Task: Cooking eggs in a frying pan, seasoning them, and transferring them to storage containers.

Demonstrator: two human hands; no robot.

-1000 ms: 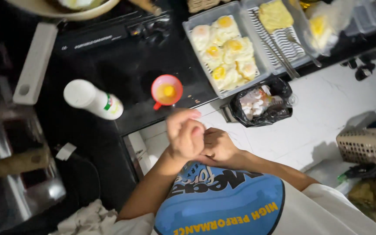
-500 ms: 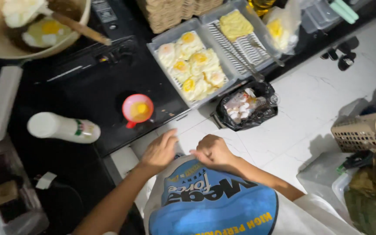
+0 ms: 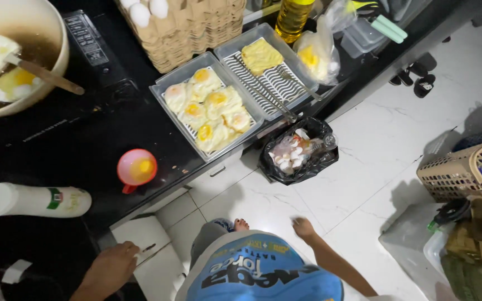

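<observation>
As I look down, my left hand (image 3: 110, 267) hangs empty, loosely curled, nearest the pink cup (image 3: 136, 168) up-right on the tabletop (image 3: 85, 150); my right hand (image 3: 303, 228) hangs empty, farther off.

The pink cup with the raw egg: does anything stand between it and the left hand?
Nothing visible does. Only bare black counter lies between the left hand and the pink cup; the white bottle lies off to one side.

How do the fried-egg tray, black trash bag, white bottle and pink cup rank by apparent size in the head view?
1. Fried-egg tray
2. Black trash bag, white bottle: too alike to rank
3. Pink cup
</observation>
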